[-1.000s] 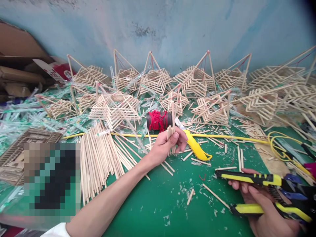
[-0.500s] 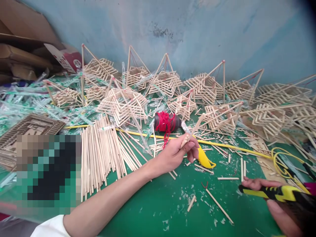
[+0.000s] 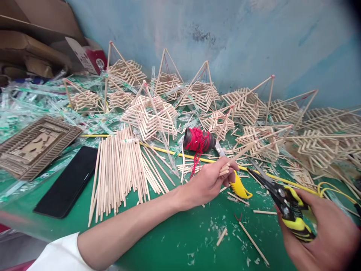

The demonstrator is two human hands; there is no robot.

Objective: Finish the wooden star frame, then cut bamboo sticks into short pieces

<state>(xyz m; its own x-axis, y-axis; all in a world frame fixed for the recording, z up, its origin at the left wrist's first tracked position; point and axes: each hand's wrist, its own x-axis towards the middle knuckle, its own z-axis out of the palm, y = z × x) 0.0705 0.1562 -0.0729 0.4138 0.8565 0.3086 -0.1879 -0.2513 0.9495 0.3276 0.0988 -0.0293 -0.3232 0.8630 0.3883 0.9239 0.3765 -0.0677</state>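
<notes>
Far left: ridged brown panel, lying flat; its near edge by a dark phone.
Loose stock: spread of pale sticks on the green tabletop, just right of the phone.
Back rows: stacked stick frames stand left to right along the blue wall, several with peaked tops.
Red string: wound on a dark spool lying on its side; loose strands hang toward the left wrist.
Left hand: left hand above the table, fingers closed around a few held sticks, one jutting up and right.
Yellow handle: yellow-handled tool beside those fingers, partly hidden.
Offcuts: short stick pieces scattered on the green, near side.
Right hand: right hand wrapped around the handles of black-and-yellow shears; blades point up-left, tips near the held sticks. Contact: cannot tell.
</notes>
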